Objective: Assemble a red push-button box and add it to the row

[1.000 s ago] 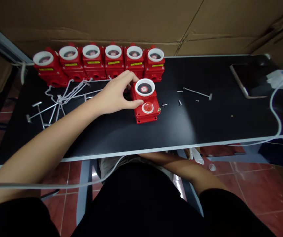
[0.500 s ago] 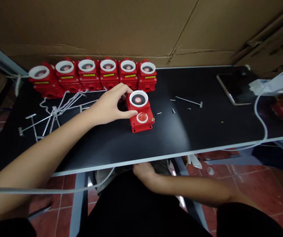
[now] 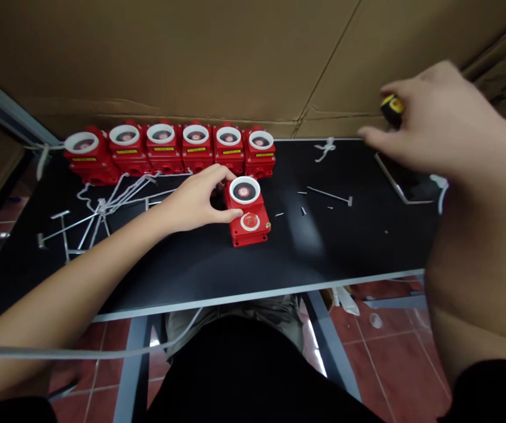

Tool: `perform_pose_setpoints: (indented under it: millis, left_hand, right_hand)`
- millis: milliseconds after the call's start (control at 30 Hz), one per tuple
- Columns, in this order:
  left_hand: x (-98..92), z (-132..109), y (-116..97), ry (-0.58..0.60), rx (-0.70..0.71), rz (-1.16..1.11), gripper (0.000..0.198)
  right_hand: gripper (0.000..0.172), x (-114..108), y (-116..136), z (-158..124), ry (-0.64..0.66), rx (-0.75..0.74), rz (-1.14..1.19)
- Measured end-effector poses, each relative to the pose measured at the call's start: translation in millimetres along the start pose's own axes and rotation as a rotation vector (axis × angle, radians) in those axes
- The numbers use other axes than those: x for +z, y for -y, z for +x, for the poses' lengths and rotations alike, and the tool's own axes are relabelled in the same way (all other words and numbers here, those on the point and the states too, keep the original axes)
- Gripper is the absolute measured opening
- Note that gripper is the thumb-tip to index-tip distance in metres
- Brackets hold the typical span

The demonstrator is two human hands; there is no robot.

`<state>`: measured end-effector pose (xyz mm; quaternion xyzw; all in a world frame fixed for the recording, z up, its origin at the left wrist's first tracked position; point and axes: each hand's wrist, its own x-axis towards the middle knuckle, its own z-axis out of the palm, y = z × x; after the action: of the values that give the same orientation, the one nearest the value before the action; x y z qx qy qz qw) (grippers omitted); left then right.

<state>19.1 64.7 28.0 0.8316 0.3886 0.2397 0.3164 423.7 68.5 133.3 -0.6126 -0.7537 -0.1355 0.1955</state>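
Observation:
My left hand [image 3: 197, 197] is curled around the left side of a red box unit [image 3: 248, 218] with a white-ringed round top and a clear red dome, standing on the black table [image 3: 244, 270]. My right hand [image 3: 438, 126] is raised close to the camera at the upper right, fingers closed around a small black and yellow object [image 3: 392, 106], mostly hidden in the grip.
A row of several identical red units [image 3: 168, 147] lines the table's back edge against cardboard. Long metal screws and white ties [image 3: 103, 205] lie at the left; loose screws [image 3: 329, 195] lie right of the held unit. A phone [image 3: 405, 179] lies at far right.
My right hand came up from under the table to the upper right, now holding a small black and yellow object. The left hand stays on the red unit.

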Motion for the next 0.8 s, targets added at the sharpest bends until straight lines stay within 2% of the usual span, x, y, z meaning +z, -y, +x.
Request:
perform_pose_setpoints:
  millis: [33, 100, 167, 200, 233, 300, 367, 433, 467, 533, 600, 667, 733, 800]
  left_hand:
    - [0.0, 0, 0, 0.003, -0.006, -0.002, 0.050]
    - [-0.2, -1, 0, 0.007, -0.017, 0.006, 0.052]
    - [-0.7, -2, -1, 0.012, -0.029, 0.019, 0.054]
    - [-1.2, -3, -2, 0.014, -0.032, 0.025, 0.054]
    - [-1.7, -3, -3, 0.016, -0.032, 0.034, 0.054]
    - [-3.1, -5, -6, 0.023, -0.024, 0.075, 0.053]
    - [-4.7, -7, -9, 0.030, -0.012, 0.134, 0.052]
    - [-5.8, -9, -12, 0.029, -0.010, 0.179, 0.054]
    - [-6.1, -10, -13, 0.026, -0.013, 0.192, 0.056]
    - [-5.8, -11, -14, 0.024, -0.017, 0.195, 0.058]
    - [-4.6, -11, -13, 0.025, -0.015, 0.176, 0.058]
    - [-3.2, -10, -11, 0.019, -0.012, 0.152, 0.056]
    - [-1.8, -10, -9, 0.007, -0.008, 0.136, 0.055]
    - [-0.3, -10, -7, -0.003, -0.002, 0.127, 0.054]
  right_hand:
    - [0.034, 7, 0, 13, -0.067, 0.067, 0.102]
    - [0.028, 21, 7, 25, -0.236, 0.120, 0.485]
    - [0.020, 35, 17, 25, -0.380, 0.058, 0.944]
    - [0.023, 41, 22, 23, -0.414, 0.006, 1.092]
    - [0.033, 46, 26, 20, -0.416, -0.038, 1.164]
    - [0.060, 53, 35, 13, -0.435, -0.111, 1.190]
    - [0.071, 51, 45, 6, -0.465, -0.131, 1.215]
    - [0.058, 44, 59, -3, -0.403, -0.098, 1.330]
    - [0.050, 40, 67, -7, -0.298, -0.088, 1.397]
    - [0.040, 35, 83, -17, -0.218, -0.176, 1.519]
    - [0.037, 36, 95, -26, -0.232, -0.236, 1.507]
    - [0.037, 42, 102, -33, -0.277, -0.218, 1.425]
    - [0.037, 49, 105, -38, -0.296, -0.213, 1.377]
    - [0.033, 54, 105, -40, -0.290, -0.285, 1.369]
